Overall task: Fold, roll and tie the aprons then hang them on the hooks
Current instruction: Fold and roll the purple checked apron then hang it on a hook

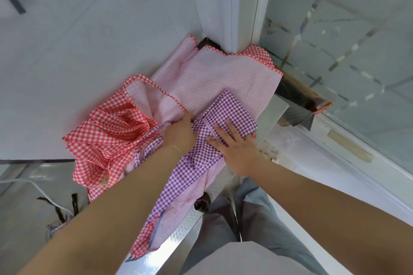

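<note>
A purple gingham apron (230,109) lies folded into a narrow strip on top of a spread pink-and-red gingham apron (214,73). My right hand (237,147) lies flat on the purple fabric with fingers straight, pressing it down. My left hand (181,131) sits just left of it, fingers curled into the purple cloth at the fold; the fingertips are hidden in the fabric. The purple strip trails down toward me to a red-and-striped end (147,236). The red apron's ruffle (107,138) bunches at the left.
The aprons lie on a metal counter (178,236) set in a corner of white walls (78,40). A glass door with a tile pattern (346,40) stands at the right. Dark bags (297,105) sit behind the counter's right end. A white cable (38,187) runs at the lower left.
</note>
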Tool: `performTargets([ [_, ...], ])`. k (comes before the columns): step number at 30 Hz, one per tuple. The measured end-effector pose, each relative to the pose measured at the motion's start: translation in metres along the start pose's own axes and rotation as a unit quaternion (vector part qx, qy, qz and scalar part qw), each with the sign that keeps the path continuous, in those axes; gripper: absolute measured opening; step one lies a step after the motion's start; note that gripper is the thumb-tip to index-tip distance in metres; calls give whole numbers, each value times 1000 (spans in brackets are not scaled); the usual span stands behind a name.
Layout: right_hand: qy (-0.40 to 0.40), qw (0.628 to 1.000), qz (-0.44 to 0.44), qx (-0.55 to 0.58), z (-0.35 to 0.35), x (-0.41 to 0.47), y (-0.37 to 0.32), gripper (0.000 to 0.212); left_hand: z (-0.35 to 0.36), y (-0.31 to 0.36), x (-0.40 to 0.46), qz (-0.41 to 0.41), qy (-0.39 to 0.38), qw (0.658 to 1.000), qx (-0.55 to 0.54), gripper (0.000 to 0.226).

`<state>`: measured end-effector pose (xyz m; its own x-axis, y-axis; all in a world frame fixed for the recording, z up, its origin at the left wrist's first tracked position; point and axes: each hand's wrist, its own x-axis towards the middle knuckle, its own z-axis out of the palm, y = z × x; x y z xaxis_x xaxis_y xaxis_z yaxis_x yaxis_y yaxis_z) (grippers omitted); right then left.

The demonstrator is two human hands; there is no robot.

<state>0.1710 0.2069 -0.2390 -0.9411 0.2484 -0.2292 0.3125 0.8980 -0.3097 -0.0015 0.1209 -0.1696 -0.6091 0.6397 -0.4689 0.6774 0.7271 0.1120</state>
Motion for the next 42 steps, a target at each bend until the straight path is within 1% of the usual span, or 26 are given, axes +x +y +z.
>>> performTargets([
  [2,-13,1000,-17,-16,3,-2,6,72,10,2,-15,33,46,996,71,61],
  [4,-21,999,-23,-22,2,0,11,62,32,4,-36,64,90,989,103,71],
  [7,-41,998,-47,0,1,1,15,61,67,5,-60,87,89,985,116,76],
  [10,-57,996,-62,15,-2,-1,23,62,84,-1,-66,76,79,989,102,69],
  [13,-69,993,-63,67,-13,0,27,53,87,-6,-64,62,80,992,69,58],
  [15,-45,990,-58,119,-24,2,24,54,84,-8,-59,25,83,996,27,58],
  [17,-11,980,-7,198,-41,-1,15,46,81,-11,-53,0,82,997,9,62],
  [19,91,954,123,259,-53,-2,10,33,79,-13,-50,2,67,997,27,70],
  [20,155,932,199,262,-60,0,10,30,79,-15,-49,5,61,998,30,75],
  [21,190,911,262,254,-65,3,12,30,79,-16,-48,7,60,998,32,79],
  [22,182,903,304,245,-68,10,16,32,79,-17,-48,7,62,997,35,82],
  [23,133,901,327,250,-70,16,22,37,78,-18,-48,8,61,997,38,84],
  [24,65,895,340,281,-71,22,28,44,78,-17,-48,10,58,997,42,86],
  [26,-57,856,345,381,-75,31,35,61,77,-17,-48,15,52,997,54,88],
  [27,-87,844,336,410,-78,33,37,67,77,-18,-49,18,51,997,57,90],
  [28,-100,847,317,415,-80,34,39,70,76,-19,-48,20,53,997,61,92],
  [30,-97,863,286,406,-85,34,41,68,74,-19,-48,16,59,995,73,98],
  [31,-81,869,280,401,-89,33,43,63,71,-17,-46,14,59,995,73,103],
  [34,6,896,286,339,-106,35,49,47,60,0,-33,30,58,995,76,110],
  [36,52,897,312,309,-123,39,57,45,50,18,-22,35,64,995,67,111],
  [37,74,886,326,322,-132,41,62,46,46,26,-15,40,74,994,67,112],
  [38,98,865,337,358,-139,43,65,46,41,33,-10,43,81,993,73,112],
  [39,124,829,350,417,-145,43,69,48,37,38,-6,48,80,993,78,112],
  [40,148,767,368,504,-147,42,70,49,33,41,-2,52,77,992,83,110],
  [41,159,676,385,607,-147,40,68,51,30,43,1,52,76,992,89,108],
  [42,156,568,397,704,-143,37,62,52,28,44,2,51,79,991,96,105],
])
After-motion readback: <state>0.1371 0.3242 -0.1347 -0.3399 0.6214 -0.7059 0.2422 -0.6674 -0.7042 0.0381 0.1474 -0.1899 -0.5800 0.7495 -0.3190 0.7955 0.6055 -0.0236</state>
